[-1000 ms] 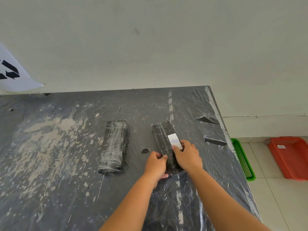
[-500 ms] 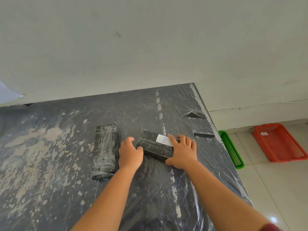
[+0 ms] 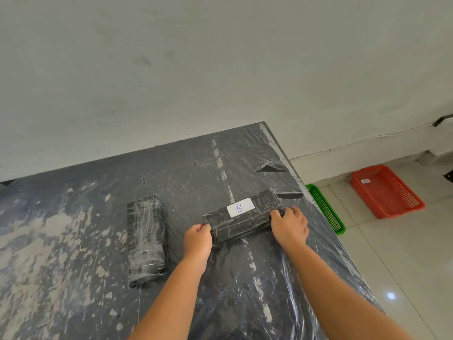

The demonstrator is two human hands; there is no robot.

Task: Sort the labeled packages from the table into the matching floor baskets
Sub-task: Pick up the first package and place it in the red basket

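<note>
Package B (image 3: 241, 220): dark, film-wrapped, lies flat on the table (image 3: 73, 241) near its right edge, long axis running from about 8 o'clock to 2 o'clock; a white label (image 3: 240, 207) with a handwritten "B" faces up.
Left hand (image 3: 198, 238): closed around the package's near-left end, at 8 o'clock from the label; fingers curl over the edge.
Right hand (image 3: 290, 224): clamped on the package's right end, at 4 o'clock from the label; fingertips sit on the top face.
Hands relative to package: one on each short end, the package spanning between them.
Second package (image 3: 145, 239): also dark and film-wrapped, lies at 9 o'clock from the left hand, apart from it, no label visible.
Green basket (image 3: 326, 208): on the floor just beside the table's right edge, at 3 o'clock from the right hand, partly hidden.
Red basket (image 3: 387, 191): on the floor farther out at 2 o'clock, with a small white tag inside; its letter cannot be read.
</note>
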